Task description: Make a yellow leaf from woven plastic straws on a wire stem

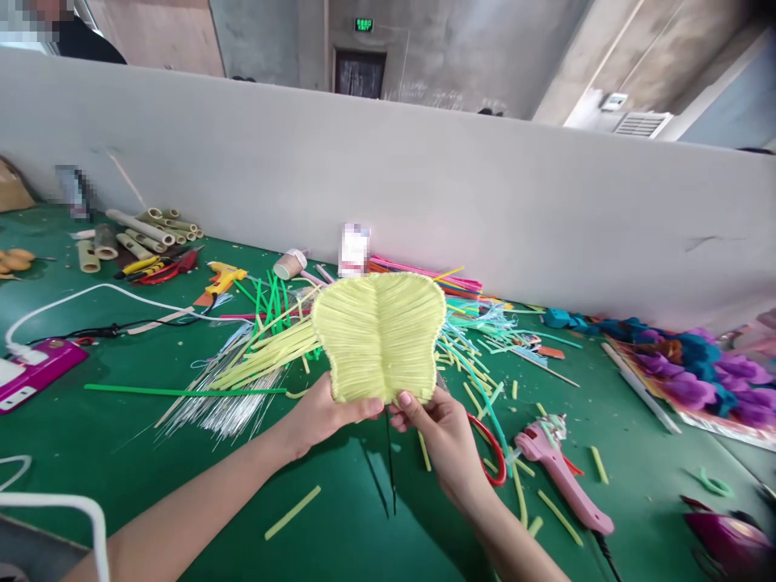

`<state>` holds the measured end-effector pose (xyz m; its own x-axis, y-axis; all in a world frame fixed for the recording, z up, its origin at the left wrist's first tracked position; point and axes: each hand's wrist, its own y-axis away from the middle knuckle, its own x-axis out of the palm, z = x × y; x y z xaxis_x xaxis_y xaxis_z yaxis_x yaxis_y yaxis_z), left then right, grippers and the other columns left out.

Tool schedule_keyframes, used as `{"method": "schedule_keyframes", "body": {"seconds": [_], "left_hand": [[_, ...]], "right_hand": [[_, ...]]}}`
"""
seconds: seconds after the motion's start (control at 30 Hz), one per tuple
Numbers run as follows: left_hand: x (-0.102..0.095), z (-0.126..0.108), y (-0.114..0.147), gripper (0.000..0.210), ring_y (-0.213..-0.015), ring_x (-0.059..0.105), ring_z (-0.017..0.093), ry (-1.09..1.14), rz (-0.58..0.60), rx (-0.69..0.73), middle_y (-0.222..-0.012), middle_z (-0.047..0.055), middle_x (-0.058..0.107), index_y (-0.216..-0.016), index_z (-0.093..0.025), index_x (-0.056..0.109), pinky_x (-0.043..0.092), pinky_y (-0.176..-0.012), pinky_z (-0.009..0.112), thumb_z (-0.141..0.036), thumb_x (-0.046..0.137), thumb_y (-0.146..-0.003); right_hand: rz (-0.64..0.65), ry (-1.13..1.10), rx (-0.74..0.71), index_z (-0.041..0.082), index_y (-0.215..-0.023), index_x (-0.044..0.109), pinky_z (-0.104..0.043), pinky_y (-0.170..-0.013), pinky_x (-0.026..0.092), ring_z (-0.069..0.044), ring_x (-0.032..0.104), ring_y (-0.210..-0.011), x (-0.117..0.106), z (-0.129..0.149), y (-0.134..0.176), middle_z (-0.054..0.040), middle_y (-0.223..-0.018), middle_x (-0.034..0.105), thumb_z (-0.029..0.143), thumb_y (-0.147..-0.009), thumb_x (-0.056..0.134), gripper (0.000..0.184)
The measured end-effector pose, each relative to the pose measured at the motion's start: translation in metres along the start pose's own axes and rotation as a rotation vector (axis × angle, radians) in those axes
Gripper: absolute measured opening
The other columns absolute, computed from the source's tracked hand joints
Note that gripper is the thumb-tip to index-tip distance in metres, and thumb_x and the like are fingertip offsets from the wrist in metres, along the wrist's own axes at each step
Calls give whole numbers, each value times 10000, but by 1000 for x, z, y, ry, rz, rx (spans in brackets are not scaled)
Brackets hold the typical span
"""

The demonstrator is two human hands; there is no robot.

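A pale yellow-green petal (381, 335), ribbed with a crease down its middle and made of pipe cleaners, is held up above the table. My left hand (321, 414) grips its lower left edge, thumb in front and fingers hidden behind. My right hand (440, 428) pinches the bottom edge right of the centre. A thin dark wire stem (391, 465) hangs down from between the two hands. Close to my right hand lie red-handled scissors (498, 453), partly hidden, and a pink glue gun (563, 477).
Loose yellow pipe cleaners (267, 352) and silvery wires (227, 404) lie left. A yellow glue gun (224, 277), bamboo tubes (142, 226) and a magenta power strip (52, 372) stand farther left. Purple flowers (697, 376) lie right. A white partition (272, 170) closes the back.
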<state>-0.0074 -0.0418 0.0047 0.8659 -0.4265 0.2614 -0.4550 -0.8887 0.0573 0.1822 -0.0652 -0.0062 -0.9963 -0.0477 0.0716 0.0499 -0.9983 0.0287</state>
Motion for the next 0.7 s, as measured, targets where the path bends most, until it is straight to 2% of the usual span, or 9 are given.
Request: {"method": "schedule_keyframes", "body": {"seconds": [0.13, 0.27, 0.43, 0.53, 0.7], "left_hand": [[3, 4, 0, 266, -742, 651, 207, -96, -62, 31, -873, 88, 737, -950, -153, 729, 522, -692, 318, -360, 740, -783], [-2, 7, -1, 216, -722, 664, 209, -112, -78, 25, -855, 80, 746, -908, -160, 742, 536, -694, 320, -318, 757, -761], [-5, 9, -2, 228, -736, 663, 223, -122, -86, 45, -862, 83, 739, -921, -156, 736, 544, -707, 346, -316, 753, -759], [-5, 9, -4, 257, -720, 655, 208, -122, -62, 3, -864, 86, 735, -930, -154, 731, 538, -696, 334, -339, 761, -755], [-3, 8, -4, 268, -668, 648, 190, -157, 27, -79, -764, 68, 706, -894, -153, 720, 524, -625, 300, -385, 753, -763]], "right_hand": [[-5, -5, 18, 152, -813, 659, -267, -600, 517, -156, 641, -609, 4, -5, 1, -52, -727, 719, 501, -786, 723, 356], [-2, -20, 53, 154, -813, 671, -273, -603, 528, -161, 647, -598, 7, -7, 2, -39, -678, 707, 523, -762, 737, 378], [40, -19, 97, 143, -831, 701, -304, -645, 546, -187, 666, -643, 5, -5, 0, -64, -720, 725, 537, -731, 753, 410], [73, 21, 74, 131, -829, 720, -299, -653, 533, -183, 646, -662, 2, -4, -1, -62, -743, 720, 515, -685, 796, 418], [43, 75, 28, 137, -736, 683, -261, -605, 459, -152, 571, -636, -3, -3, 0, -28, -674, 657, 463, -712, 792, 345]]}}
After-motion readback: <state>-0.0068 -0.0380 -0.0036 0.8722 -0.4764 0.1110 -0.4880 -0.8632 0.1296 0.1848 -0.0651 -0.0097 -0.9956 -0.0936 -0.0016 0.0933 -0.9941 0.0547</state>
